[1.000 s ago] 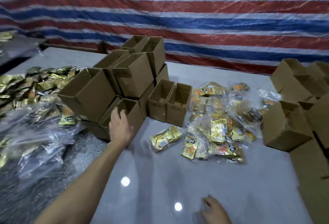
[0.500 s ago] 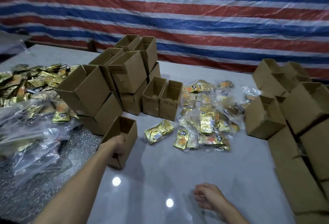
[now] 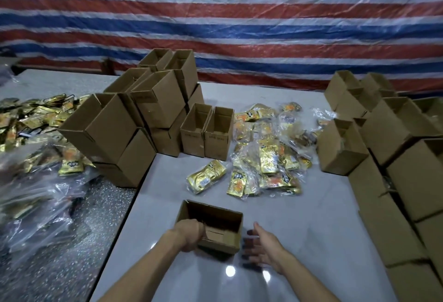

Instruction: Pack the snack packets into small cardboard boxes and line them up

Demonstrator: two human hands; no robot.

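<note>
I note L hand [image 3: 189, 235] gripping box [image 3: 215, 216] rim, fingers curled; R hand [image 3: 263, 245] fingers spread beside it, holding nothing. 2 empty boxes [image 3: 206, 138] upright behind; packets [image 3: 266, 155] uncountable.

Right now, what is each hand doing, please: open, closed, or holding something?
Left hand: grips the left wall of the small open cardboard box.
Right hand: open, beside the box, holding nothing.
</note>
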